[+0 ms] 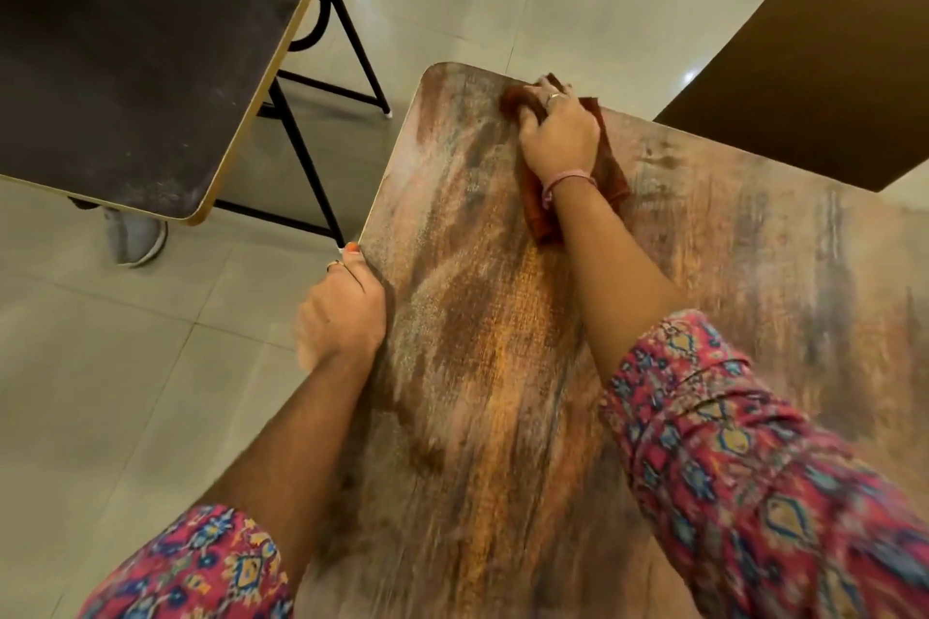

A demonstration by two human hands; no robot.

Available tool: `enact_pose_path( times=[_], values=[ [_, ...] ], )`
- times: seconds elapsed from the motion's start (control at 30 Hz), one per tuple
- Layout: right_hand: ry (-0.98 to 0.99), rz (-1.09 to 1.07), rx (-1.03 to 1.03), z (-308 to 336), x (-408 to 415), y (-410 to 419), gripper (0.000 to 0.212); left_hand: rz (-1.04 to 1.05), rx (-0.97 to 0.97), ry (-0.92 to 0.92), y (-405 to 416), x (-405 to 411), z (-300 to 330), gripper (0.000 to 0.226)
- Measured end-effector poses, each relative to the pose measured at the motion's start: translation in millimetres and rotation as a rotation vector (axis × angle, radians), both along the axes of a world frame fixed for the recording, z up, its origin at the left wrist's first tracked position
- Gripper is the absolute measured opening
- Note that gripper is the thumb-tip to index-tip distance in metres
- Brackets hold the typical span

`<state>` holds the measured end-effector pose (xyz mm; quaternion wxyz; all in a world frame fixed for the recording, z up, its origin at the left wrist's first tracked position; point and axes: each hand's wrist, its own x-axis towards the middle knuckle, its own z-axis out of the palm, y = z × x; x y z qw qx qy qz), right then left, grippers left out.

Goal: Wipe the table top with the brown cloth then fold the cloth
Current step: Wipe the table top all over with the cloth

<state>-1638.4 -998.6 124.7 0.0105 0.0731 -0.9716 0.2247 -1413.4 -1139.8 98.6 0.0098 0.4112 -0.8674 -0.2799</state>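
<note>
The table top point(482, 357) has a streaked brown and orange wood-like pattern and fills the middle and right of the head view. Near its far edge lies the brown cloth point(611, 171), bunched up, with my right hand point(558, 136) pressed flat on it. The cloth pokes out beyond my fingers and beside my wrist. My left hand point(344, 312) grips the table's left edge, fingers curled under it and hidden.
A dark table point(125, 65) with a pale rim and black metal legs stands to the left. A brown table top point(814, 65) is at the far right. A person's grey shoe point(135, 236) shows under the dark table. Pale glossy floor tiles point(125, 367) surround everything.
</note>
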Motion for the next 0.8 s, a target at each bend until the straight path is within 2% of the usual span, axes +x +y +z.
enact_pose_path(
  times=[0.07, 0.17, 0.23, 0.3, 0.4, 0.57, 0.63, 0.7, 0.8],
  values=[
    [-0.003, 0.171, 0.016, 1, 23, -15, 0.038, 0.005, 0.008, -0.004, 0, 1, 0, 0.064],
    [-0.008, 0.580, -0.042, -2, 94, -26, 0.034, 0.028, 0.021, -0.010, 2, 1, 2, 0.064],
    [-0.019, 0.705, -0.059, -6, 142, -22, 0.034, 0.042, 0.026, -0.013, 2, -1, 2, 0.063],
    [-0.014, 0.723, -0.057, -8, 157, -17, 0.033, 0.049, 0.039, -0.011, 3, -2, 2, 0.062],
    [-0.006, 0.668, -0.029, -3, 126, -32, 0.033, 0.046, 0.060, 0.005, 2, -2, 3, 0.062],
    [-0.052, 0.240, 0.016, 9, 25, -98, 0.039, 0.023, 0.083, 0.004, -1, 2, 0, 0.063],
    [-0.069, 0.158, 0.020, 10, 11, -109, 0.039, 0.027, 0.084, 0.011, 0, 2, 0, 0.063],
    [-0.058, 0.188, 0.013, 7, 34, -108, 0.039, 0.043, 0.077, 0.007, 0, 2, -1, 0.063],
    [-0.002, 0.363, -0.038, 4, 114, -83, 0.038, 0.048, 0.059, 0.027, 1, 2, -1, 0.060]
  ],
)
